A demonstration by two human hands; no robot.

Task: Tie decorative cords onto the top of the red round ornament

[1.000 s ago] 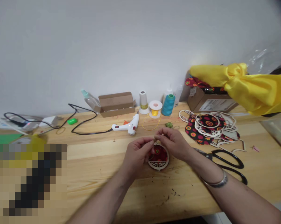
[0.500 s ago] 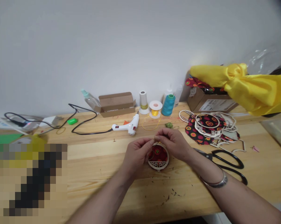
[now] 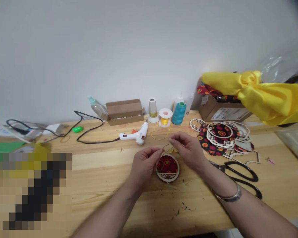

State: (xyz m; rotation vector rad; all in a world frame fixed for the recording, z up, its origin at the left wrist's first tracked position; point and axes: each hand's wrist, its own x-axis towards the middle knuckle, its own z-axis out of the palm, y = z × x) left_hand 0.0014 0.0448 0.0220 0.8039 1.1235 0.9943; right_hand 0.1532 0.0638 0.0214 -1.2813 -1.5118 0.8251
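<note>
Thin cord (image 3: 166,145): pinched in the fingers of your left hand (image 3: 144,163), long axis slanting away and rightward toward your right hand (image 3: 190,150) — whose grip you cannot tell. Round fretwork-and-fabric disc (image 3: 167,168): on the worktop (image 3: 101,185), just your side of the fingers, left hand nearer. Changed: fingers nearly met before — now apart.
</note>
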